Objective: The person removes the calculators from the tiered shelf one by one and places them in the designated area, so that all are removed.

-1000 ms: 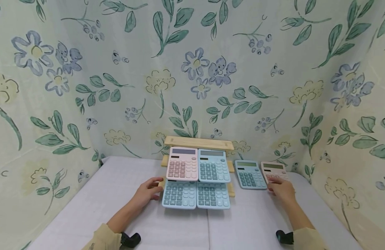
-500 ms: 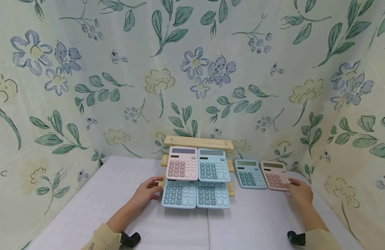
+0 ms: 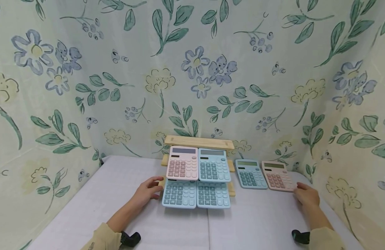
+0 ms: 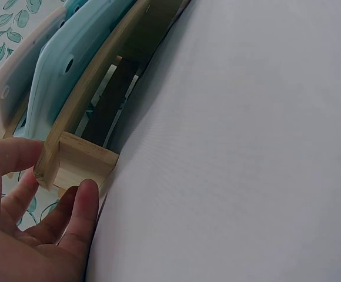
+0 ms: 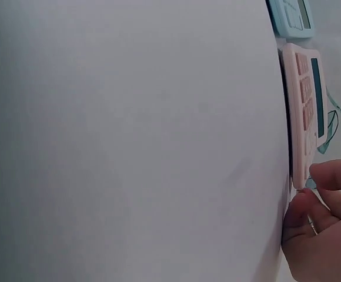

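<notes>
1. My main worry is the wooden rack (image 3: 198, 141): a push from my left hand (image 3: 145, 194) at its left end could, I judge, shift it and make the lower blue calculators (image 3: 180, 195) slide, since they jut out in front of it.
2. To the rack's right, a careless nudge from my right hand (image 3: 306, 196) could knock the loose pink calculator (image 3: 278, 176) into the loose blue calculator (image 3: 251, 174) just beside it, on the rack's side.
3. The loose pink calculator lies on the desk (image 3: 252, 215) well right of the rack, close by my right hand and far from my left.
4. My left fingers are parted and bent around the rack's left end, with no firm grip that I can make out.
5. My right hand is half open and lifts nothing; I cannot tell whether its fingertips touch the pink corner.
</notes>
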{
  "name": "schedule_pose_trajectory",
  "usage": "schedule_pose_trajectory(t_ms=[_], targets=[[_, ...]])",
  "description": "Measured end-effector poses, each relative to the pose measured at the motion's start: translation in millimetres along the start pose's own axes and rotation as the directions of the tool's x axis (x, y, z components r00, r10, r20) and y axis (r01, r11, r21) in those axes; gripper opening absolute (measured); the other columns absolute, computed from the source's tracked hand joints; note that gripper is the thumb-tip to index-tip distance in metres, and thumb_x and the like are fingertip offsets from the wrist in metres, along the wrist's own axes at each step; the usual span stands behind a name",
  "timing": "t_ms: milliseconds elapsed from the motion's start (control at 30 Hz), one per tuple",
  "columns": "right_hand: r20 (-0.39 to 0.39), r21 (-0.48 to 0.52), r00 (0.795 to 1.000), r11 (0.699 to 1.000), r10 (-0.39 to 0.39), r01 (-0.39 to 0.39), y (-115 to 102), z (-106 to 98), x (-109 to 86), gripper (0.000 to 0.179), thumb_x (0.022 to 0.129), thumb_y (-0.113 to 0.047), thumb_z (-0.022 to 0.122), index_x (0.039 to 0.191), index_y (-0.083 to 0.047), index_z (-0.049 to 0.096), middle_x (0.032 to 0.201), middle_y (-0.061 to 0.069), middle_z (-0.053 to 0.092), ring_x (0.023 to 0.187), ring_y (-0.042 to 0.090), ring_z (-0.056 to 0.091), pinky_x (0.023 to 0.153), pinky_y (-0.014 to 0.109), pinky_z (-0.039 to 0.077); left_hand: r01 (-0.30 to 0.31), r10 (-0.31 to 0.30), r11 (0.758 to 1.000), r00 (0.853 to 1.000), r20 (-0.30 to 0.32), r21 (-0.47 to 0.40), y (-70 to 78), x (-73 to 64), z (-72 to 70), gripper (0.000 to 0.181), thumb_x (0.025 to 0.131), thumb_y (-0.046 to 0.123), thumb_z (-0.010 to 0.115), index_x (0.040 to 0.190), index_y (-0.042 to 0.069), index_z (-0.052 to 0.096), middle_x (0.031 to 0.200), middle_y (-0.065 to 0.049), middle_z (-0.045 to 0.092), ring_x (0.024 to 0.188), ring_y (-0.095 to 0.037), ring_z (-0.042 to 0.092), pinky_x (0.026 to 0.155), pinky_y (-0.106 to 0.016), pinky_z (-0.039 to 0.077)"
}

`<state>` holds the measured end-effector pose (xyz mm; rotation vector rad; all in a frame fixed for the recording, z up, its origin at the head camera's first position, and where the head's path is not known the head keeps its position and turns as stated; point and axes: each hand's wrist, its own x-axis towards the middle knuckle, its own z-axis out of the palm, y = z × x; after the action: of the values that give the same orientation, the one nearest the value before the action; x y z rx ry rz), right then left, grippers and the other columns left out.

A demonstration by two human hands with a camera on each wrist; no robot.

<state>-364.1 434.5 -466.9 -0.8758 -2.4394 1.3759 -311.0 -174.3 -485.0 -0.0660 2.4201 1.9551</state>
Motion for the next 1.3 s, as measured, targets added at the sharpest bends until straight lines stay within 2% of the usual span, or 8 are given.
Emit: schedule_pose_trajectory(t_ms=[133,300,400,633,1300], targets=[[0.016,-0.02,1.0,1.0,-0.024,0.024,3,2,7.8,0.067,0.088,0.001,0.052,0.154,-0.002,0.035,0.153,0.029,0.039,0.138,0.048,0.037,0.111,0.059,0.036,-0.003,0.003,1.0,1.0,0.0,0.0,-0.1,0.5,0.5,0.041,0.096,0.02,0.065,0.136,0.015,0.06,0.126,-0.014,0.06,0.099,-0.022,0.063,0.078,-0.034,0.059],[0.006,-0.052,1.0,0.998,-0.023,0.024,11,8,28.7,0.07,0.088,0.003,0.052,0.155,-0.004,0.033,0.154,0.029,0.038,0.139,0.048,0.037,0.112,0.059,0.035,0.001,-0.001,1.0,1.0,-0.003,0.001,0.3,0.9,1.3,0.041,0.096,0.02,0.065,0.136,0.014,0.06,0.127,-0.014,0.06,0.1,-0.022,0.063,0.078,-0.035,0.059],[-0.002,-0.056,1.0,0.998,-0.02,0.02,12,10,33.9,0.07,0.089,0.002,0.051,0.156,-0.005,0.032,0.154,0.028,0.038,0.14,0.048,0.036,0.113,0.059,0.034,0.001,-0.001,1.0,1.0,-0.001,0.001,0.7,1.3,1.2,0.042,0.095,0.02,0.065,0.136,0.014,0.06,0.129,-0.015,0.06,0.101,-0.022,0.063,0.078,-0.035,0.059],[0.017,-0.036,0.998,0.998,-0.056,0.057,8,11,31.0,0.066,0.091,0.001,0.053,0.154,-0.003,0.035,0.153,0.029,0.04,0.139,0.048,0.039,0.112,0.058,0.037,0.003,-0.003,1.0,1.0,-0.002,0.001,0.5,1.1,-1.0,0.042,0.096,0.02,0.065,0.137,0.015,0.059,0.131,-0.016,0.059,0.102,-0.023,0.063,0.078,-0.035,0.059],[0.023,-0.064,0.996,0.995,-0.081,0.082,6,16,33.6,0.064,0.092,0.002,0.05,0.154,-0.004,0.035,0.154,0.028,0.039,0.141,0.048,0.036,0.113,0.058,0.035,0.016,-0.016,1.0,1.0,-0.001,0.002,2.7,-2.6,-0.4,0.043,0.095,0.022,0.065,0.137,0.014,0.059,0.129,-0.015,0.059,0.1,-0.023,0.063,0.078,-0.035,0.059]])
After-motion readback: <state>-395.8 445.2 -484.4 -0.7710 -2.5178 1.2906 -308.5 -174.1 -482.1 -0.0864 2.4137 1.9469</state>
